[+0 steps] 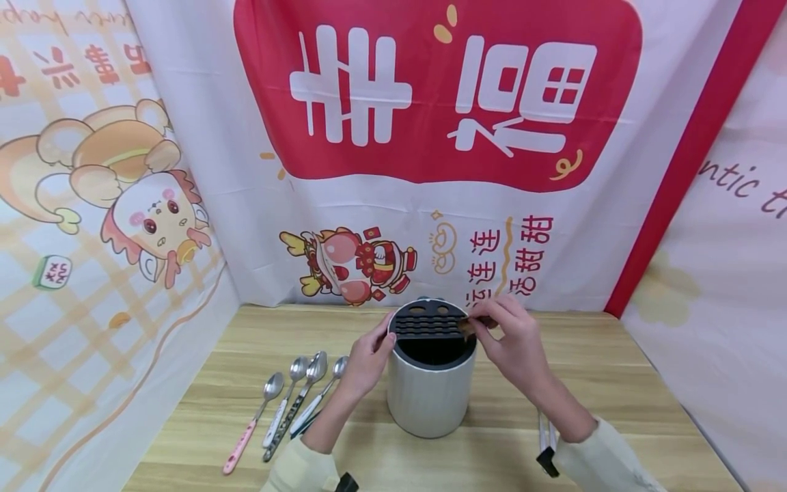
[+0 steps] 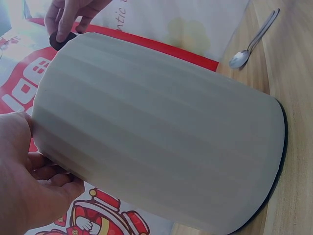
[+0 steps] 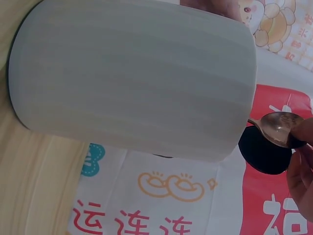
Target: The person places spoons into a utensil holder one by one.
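A white ribbed container (image 1: 430, 403) with a black slotted insert (image 1: 430, 324) stands upright on the table. My left hand (image 1: 369, 359) holds it by the left side of its rim; in the left wrist view the fingers of that hand (image 2: 34, 181) curve against its wall. At the right of the rim, my right hand (image 1: 519, 342) pinches a coppery spoon (image 3: 279, 128) by its bowl, the thin neck pointing toward the container. A dark rounded piece (image 3: 266, 152) shows beside the spoon at the fingers; what it belongs to is unclear. The insert hides the spoon's lower end.
Several metal spoons lie at the left, one with a pink handle (image 1: 241, 447), others with white or patterned handles, partly behind my left forearm. Two spoons (image 2: 239, 59) lie on the table (image 1: 590, 383) at the right. Printed cloths (image 1: 430, 198) hang behind and at both sides.
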`<action>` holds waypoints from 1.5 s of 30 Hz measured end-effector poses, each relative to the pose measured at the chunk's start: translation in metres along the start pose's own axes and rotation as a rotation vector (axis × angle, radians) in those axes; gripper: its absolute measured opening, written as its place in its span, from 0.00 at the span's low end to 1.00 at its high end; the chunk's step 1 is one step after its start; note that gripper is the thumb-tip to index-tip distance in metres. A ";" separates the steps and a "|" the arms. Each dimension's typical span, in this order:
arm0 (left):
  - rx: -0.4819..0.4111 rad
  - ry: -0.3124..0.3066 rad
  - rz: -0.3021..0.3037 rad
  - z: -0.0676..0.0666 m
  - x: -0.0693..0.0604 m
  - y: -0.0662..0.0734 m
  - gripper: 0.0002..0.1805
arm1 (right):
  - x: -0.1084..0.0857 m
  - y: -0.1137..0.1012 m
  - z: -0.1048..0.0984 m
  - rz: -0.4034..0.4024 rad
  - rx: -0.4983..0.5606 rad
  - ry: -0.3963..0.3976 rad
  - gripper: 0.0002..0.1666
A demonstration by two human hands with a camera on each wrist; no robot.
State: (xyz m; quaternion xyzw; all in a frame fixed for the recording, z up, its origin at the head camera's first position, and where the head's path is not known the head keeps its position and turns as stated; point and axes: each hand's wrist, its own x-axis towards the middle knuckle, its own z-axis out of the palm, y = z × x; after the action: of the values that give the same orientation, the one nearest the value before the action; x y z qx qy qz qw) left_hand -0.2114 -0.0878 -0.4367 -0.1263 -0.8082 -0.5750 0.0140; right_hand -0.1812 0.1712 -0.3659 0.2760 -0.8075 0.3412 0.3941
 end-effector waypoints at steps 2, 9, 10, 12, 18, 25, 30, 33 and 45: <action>0.001 0.001 -0.001 0.000 0.000 0.000 0.29 | 0.000 0.000 0.000 -0.002 -0.001 0.001 0.17; 0.006 0.000 0.005 0.001 0.000 0.000 0.29 | 0.000 0.004 -0.002 -0.010 -0.061 -0.003 0.18; 0.005 0.000 0.007 0.001 0.000 0.000 0.29 | -0.001 0.004 -0.002 -0.003 -0.068 -0.006 0.18; 0.000 0.000 0.004 0.001 0.000 0.000 0.29 | -0.001 0.005 -0.003 0.013 -0.080 -0.019 0.18; 0.000 0.021 0.036 0.001 0.001 0.000 0.28 | -0.002 0.006 -0.008 0.014 -0.078 -0.049 0.20; -0.004 0.035 0.053 0.002 0.001 -0.001 0.27 | -0.009 0.014 -0.016 0.002 -0.046 -0.042 0.27; -0.001 0.036 0.047 0.002 0.000 0.000 0.28 | -0.015 0.023 -0.022 0.037 -0.056 -0.042 0.28; -0.001 0.034 0.043 0.002 0.001 0.000 0.28 | -0.019 0.030 -0.025 0.069 -0.085 -0.058 0.27; -0.008 0.024 0.029 0.001 0.000 0.001 0.29 | -0.043 0.068 -0.033 0.183 -0.127 -0.142 0.27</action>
State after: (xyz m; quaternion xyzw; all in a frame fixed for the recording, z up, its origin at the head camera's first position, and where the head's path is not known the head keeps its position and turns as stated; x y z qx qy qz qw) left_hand -0.2110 -0.0861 -0.4359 -0.1312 -0.8038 -0.5794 0.0318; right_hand -0.1916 0.2461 -0.4090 0.1993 -0.8752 0.3032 0.3199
